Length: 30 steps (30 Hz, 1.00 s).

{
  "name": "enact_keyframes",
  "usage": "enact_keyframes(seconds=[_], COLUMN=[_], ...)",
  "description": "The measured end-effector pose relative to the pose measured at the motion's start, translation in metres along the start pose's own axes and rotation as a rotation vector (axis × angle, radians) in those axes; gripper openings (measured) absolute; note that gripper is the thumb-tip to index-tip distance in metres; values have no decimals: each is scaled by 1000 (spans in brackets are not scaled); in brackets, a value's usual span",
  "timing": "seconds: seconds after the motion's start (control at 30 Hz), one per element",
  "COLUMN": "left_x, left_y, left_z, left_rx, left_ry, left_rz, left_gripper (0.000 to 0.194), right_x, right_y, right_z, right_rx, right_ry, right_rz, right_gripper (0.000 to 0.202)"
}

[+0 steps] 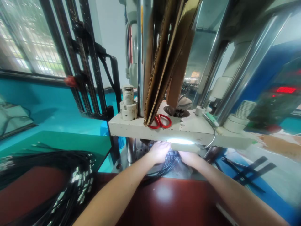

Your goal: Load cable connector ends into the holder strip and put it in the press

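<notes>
Both arms reach under the white machine plate (pixel 143 130), beside a bright lamp (pixel 183 142). My left hand (pixel 160 152) is at the left end of the lamp, over dark cables (pixel 168 163); its fingertips are lost in glare and behind the plate's edge. My right hand (pixel 188 158) lies below the lamp, to the right of the cables, with its fingers mostly hidden. The cables run between the hands and curve down to the left. Whether either hand grips them cannot be made out.
Red-handled scissors (pixel 165 121) and upright cardboard (pixel 162 62) are on the plate between steel columns. A large bundle of black cables (pixel 77 179) lies at the left. Black strips (pixel 252 171) lie at the right. A black metal rack (pixel 87 62) stands at the left.
</notes>
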<state>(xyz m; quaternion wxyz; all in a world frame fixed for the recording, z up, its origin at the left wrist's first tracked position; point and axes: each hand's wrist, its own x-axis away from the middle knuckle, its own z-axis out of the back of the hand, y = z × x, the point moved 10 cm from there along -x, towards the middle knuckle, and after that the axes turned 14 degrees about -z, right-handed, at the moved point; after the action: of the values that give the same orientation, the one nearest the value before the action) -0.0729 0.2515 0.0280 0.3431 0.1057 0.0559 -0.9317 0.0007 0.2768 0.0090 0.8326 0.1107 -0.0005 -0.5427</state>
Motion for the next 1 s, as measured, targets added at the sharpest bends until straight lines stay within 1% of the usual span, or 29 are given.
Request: enact_keyframes(seconds=[0.1, 0.17, 0.23, 0.3, 0.37, 0.5, 0.63, 0.73, 0.87, 0.93, 1.0], left_x=[1, 2, 1, 1, 0, -1, -2, -3, -4, -1, 10], left_y=[-1, -2, -3, -3, -1, 2, 0, -2, 1, -4, -15], left_z=[-1, -4, -6, -6, -5, -5, -8, -9, -8, -5, 0], left_rx=[-22, -22, -1, 18, 26, 35, 74, 106, 84, 85, 93], left_ry=[42, 46, 34, 33, 42, 44, 7, -14, -27, 15, 77], left_rz=[-9, -18, -28, -38, -61, -90, -75, -54, -61, -24, 74], left_gripper=[55, 62, 69, 73, 72, 67, 71, 70, 64, 64, 70], right_x=[5, 13, 22, 27, 27, 22, 13, 10, 6, 1, -4], right_y=[10, 10, 7, 4, 5, 3, 5, 7, 11, 14, 16], right_z=[4, 13, 21, 23, 23, 24, 11, 3, 3, 6, 12], right_rx=[-81, -148, -189, -186, -149, -86, -74, -99, -133, -142, -163], right_ry=[98, 187, 221, 186, 155, 181, 145, 112, 35, -39, -78], right_rz=[-45, -23, 6, -8, -56, -67, -55, -49, -79, -100, -118], right_gripper=[40, 41, 45, 49, 52, 49, 47, 44, 53, 53, 48])
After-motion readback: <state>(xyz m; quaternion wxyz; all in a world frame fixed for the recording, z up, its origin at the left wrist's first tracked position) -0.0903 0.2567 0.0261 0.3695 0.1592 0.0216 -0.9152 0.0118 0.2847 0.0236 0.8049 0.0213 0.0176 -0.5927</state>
